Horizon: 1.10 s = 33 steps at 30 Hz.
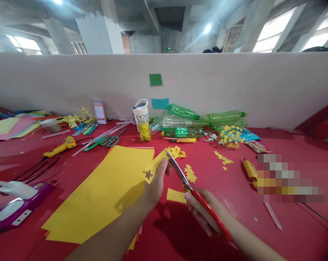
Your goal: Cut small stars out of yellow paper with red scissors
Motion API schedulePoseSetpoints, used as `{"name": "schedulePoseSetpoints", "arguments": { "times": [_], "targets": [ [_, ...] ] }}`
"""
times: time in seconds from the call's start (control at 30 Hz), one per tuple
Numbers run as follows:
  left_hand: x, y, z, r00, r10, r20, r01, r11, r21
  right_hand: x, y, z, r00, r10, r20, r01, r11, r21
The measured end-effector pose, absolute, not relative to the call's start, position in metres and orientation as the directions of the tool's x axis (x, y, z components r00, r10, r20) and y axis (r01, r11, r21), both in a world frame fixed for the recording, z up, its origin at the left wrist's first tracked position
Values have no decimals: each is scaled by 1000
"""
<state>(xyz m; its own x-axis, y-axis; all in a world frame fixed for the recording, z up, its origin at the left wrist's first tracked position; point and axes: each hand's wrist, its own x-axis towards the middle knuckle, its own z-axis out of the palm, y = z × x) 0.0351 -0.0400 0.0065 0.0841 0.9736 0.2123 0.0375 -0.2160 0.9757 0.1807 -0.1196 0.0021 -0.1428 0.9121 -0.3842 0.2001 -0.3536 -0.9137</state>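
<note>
My left hand (155,185) pinches a strip of yellow paper (154,167) that has a star-shaped hole in it, held just above the red table (234,188). My right hand (200,210) is closed round the handles of red-handled scissors (191,190), whose blades point up and left and meet the top edge of the strip. A large yellow sheet (104,192) lies flat under my left forearm. Small yellow cut-out stars (190,173) and a yellow offcut (176,195) lie on the table beside the scissors.
A grey partition wall (234,87) closes the back of the table. Green plastic bottles (202,119), a patterned cup (141,116), green scissors (109,140), a yellow glue gun (61,146), a purple device (17,206), coloured paper (14,125) and a second heap of stars (230,136) lie around.
</note>
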Motion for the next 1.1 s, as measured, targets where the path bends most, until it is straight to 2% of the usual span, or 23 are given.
{"name": "schedulePoseSetpoints", "arguments": {
  "times": [0.17, 0.27, 0.4, 0.73, 1.1],
  "targets": [
    [33, -36, 0, 46, 986, 162, 7, -163, 987, 183, -119, 3, -154, 902, -404, 208, -370, -906],
    [34, -31, -7, -12, 995, 94, -85, -95, 992, 184, -117, 2, -140, 905, -401, 207, -370, -906],
    [33, -24, -11, -43, 987, 153, -226, -159, 961, 185, -115, 1, -103, 896, -432, 266, -394, -880],
    [28, -16, -5, 3, 975, 220, -265, -211, 941, 195, -115, -5, -174, 881, -440, 280, -384, -880],
    [24, -14, -3, 54, 965, 258, -214, -241, 947, 196, -115, 5, -215, 889, -405, 316, -329, -890]
  ]
}}
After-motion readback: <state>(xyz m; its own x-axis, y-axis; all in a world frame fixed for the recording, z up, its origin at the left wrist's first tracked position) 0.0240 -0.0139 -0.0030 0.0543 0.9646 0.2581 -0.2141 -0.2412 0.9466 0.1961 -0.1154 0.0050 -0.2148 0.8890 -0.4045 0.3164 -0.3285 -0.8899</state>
